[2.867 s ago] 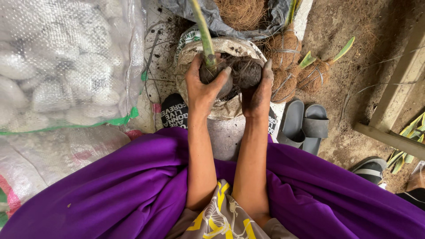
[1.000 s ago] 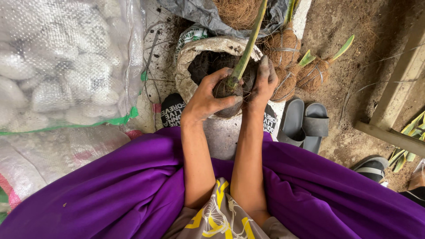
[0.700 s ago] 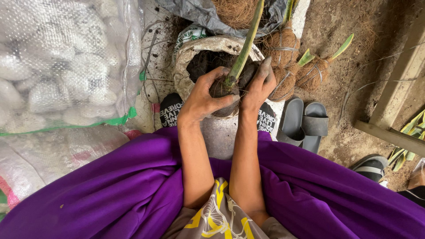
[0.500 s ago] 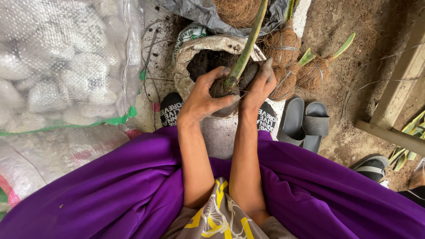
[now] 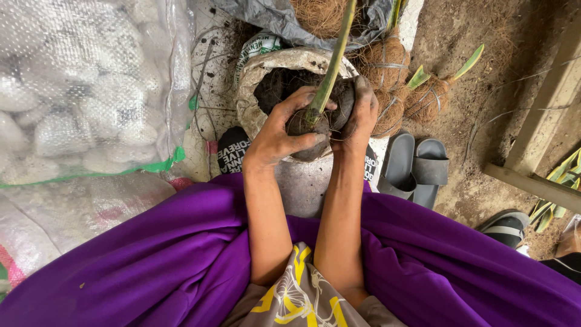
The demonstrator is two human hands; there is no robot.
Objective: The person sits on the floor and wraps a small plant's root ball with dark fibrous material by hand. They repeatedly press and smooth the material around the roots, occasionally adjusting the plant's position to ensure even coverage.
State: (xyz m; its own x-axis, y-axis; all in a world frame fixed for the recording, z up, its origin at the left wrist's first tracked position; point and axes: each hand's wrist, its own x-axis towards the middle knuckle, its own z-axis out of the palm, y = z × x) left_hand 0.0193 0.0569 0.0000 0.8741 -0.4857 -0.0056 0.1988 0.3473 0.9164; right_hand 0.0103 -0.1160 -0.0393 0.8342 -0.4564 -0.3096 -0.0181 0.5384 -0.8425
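Both hands clamped on one dark soil ball (image 5: 307, 130) with green shoot (image 5: 331, 66) rising from its top. Left hand (image 5: 279, 134): fingers curled around ball's near and left side, thumb across front. Right hand (image 5: 361, 115): fingers together, soiled, pressed flat against ball's right side. Ball held just above open sack (image 5: 257, 79) of dark soil, at sack's near rim. Coir-wrapped plants (image 5: 387, 75) lying on ground just right of sack. Grey sandals (image 5: 414, 163) near right forearm. Purple skirt (image 5: 157, 254) spread along bottom edge. Net bags (image 5: 78, 91) at upper left.
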